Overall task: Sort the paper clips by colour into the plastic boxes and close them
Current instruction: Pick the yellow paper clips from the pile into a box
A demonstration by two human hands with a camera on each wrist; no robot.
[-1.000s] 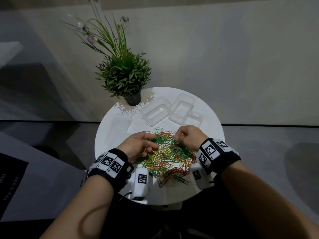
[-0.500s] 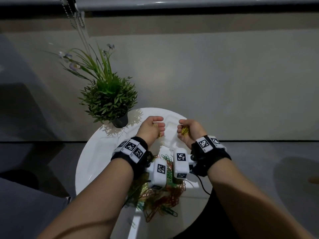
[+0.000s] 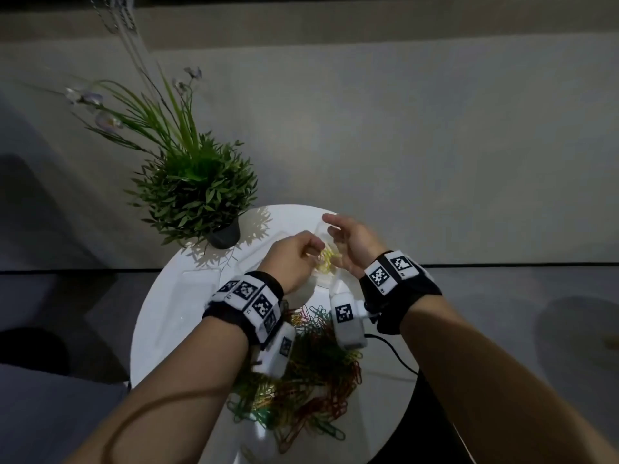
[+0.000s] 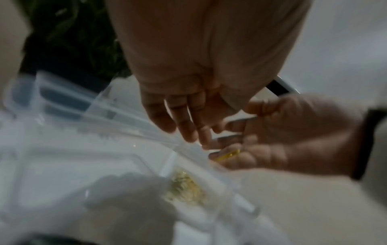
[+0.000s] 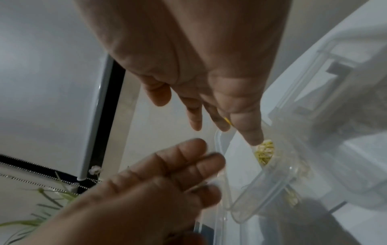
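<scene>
A clear plastic box (image 3: 320, 229) stands at the back of the round white table (image 3: 167, 313), with yellow clips (image 3: 326, 261) lying inside it. Both hands hover over this box. My left hand (image 3: 296, 254) is on its left side, fingers straight and pointing down (image 4: 188, 122), holding nothing. My right hand (image 3: 350, 241) is spread on the right side, and one yellow clip (image 5: 228, 121) clings between its fingers. The mixed pile of green, red and yellow clips (image 3: 311, 363) lies nearer me, partly hidden by my wrists.
A potted plant (image 3: 197, 192) stands at the table's back left. More clear boxes and lids (image 4: 62, 102) lie left of the one in use. A black cable (image 3: 392, 349) runs off the table's right edge.
Both hands left the pile holding yellow clips and moved to the box. Since half a second ago they have opened, and the yellow clips now lie in the box.
</scene>
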